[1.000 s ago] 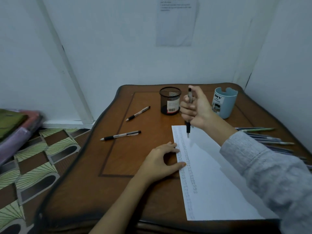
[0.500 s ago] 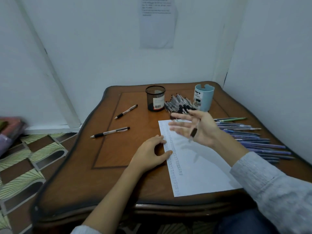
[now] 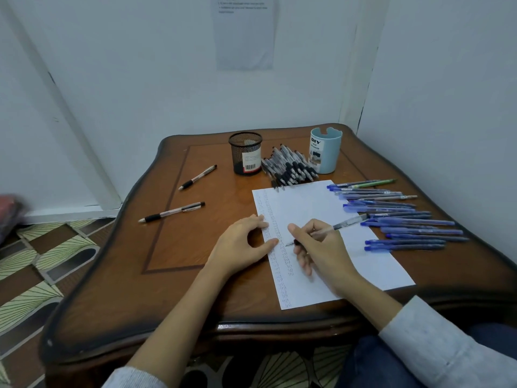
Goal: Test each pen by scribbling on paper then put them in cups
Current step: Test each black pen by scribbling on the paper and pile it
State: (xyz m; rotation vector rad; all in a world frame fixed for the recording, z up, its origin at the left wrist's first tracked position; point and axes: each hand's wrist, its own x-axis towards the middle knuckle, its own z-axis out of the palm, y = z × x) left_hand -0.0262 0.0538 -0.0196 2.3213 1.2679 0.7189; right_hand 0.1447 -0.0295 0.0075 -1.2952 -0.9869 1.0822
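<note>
Left side of table [image 3: 140, 289]: two loose black-grip pens, apart from each other, far loose pen [image 3: 197, 177] angled toward the back, near loose pen [image 3: 172, 212] closer to the left edge. Black mesh cup [image 3: 246, 154] upright near the back edge; can't see pens in it. Left hand [image 3: 240, 247] mid-table, fingers bent and slightly spread, thumb and fingertips pressing the left edge of the paper [image 3: 307, 203]. Paper lies right of centre, running from mid-table to the front edge, with scribble columns down its left margin. Pile of black pens [image 3: 289, 166] between the two cups, the front ones overlapping the paper's back edge. Right hand [image 3: 321, 250] on the paper, thumb and forefinger pinching the held pen [image 3: 347, 222] near its tip, other fingers curled under; tip down at the sheet just right of the scribble columns, barrel pointing toward the right edge. Blue cup [image 3: 326, 151] upright at the back, right of the pile. Row of blue pens [image 3: 405, 217] along the right edge, beside the paper, a green pen [image 3: 375, 183] at its far end.
</note>
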